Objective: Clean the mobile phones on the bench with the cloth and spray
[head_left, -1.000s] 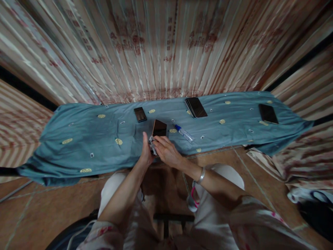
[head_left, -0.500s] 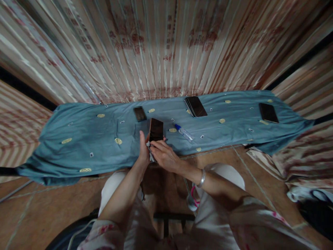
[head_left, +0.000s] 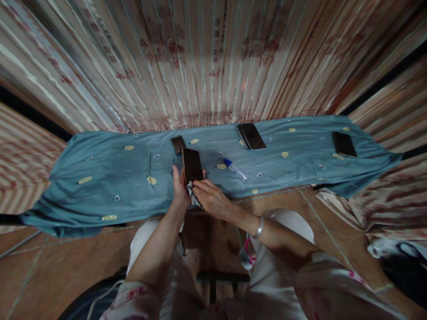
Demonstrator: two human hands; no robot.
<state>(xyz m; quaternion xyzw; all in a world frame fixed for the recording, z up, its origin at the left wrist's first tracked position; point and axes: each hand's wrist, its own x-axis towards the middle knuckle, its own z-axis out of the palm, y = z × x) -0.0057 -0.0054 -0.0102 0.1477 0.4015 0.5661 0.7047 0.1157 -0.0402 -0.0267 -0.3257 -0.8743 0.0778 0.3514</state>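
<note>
Held in my left hand (head_left: 180, 190) is a dark smartphone (head_left: 192, 165), its black screen facing up and its far end pointing away from me. The thumb lies along the phone's left edge, and fingertips show at its right edge. My right hand (head_left: 211, 198) is closed on a crumpled light grey cloth (head_left: 192, 194), pressed against the near end of the phone. Just beyond the phone lies a small dark item (head_left: 178, 145), partly blurred out. To the right of my hands a clear spray bottle (head_left: 237, 170) with a blue cap lies on its side.
A blue-green cloth with yellow prints (head_left: 133, 164) covers the long narrow table. Stacked dark phones or tablets (head_left: 252, 136) lie at the back, right of centre. Another dark device (head_left: 344, 144) rests near the right end. Striped curtains (head_left: 200, 66) hang behind the table.
My left hand and the phone have shifted a little to the left. The right hand stays almost in place, and more of the grey cloth shows.
</note>
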